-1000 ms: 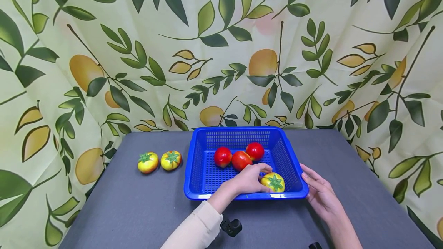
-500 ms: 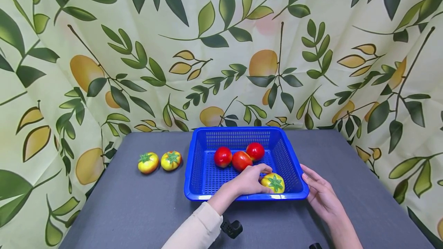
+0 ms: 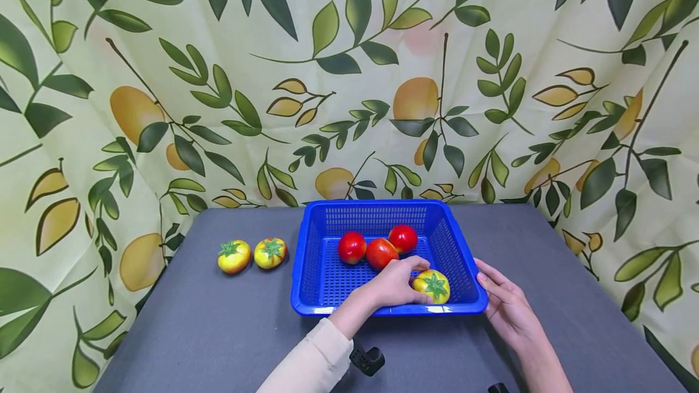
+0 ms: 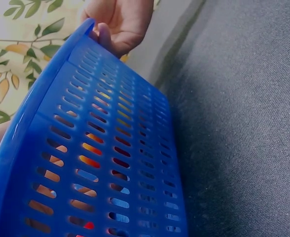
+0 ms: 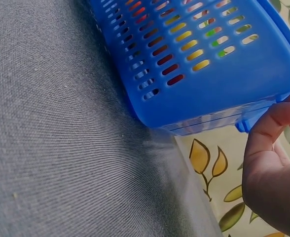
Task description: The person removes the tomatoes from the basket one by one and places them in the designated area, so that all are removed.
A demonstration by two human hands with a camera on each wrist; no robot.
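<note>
Yellow fruit (image 3: 432, 287) is lying inside blue basket (image 3: 426, 309), near right corner; left hand (image 3: 384, 285) is curling fingers round it, hold showing only from head. Right hand (image 3: 506, 308) is gripping basket's right rim; right wrist view is adding slotted wall (image 5: 199, 96).

leaf-print backdrop (image 3: 349, 90), gray table (image 3: 207, 332).
cream fabric wraps far, left and right sides; green leaves (image 3: 357, 11), orange fruit (image 3: 416, 99), yellow outlined leaves (image 3: 284, 107) printed on, some creases. table top has fine woven texture up close, far edge meets the fabric. light even, shadows soft; faint pink patch (image 3: 422, 40) high on far side.
</note>
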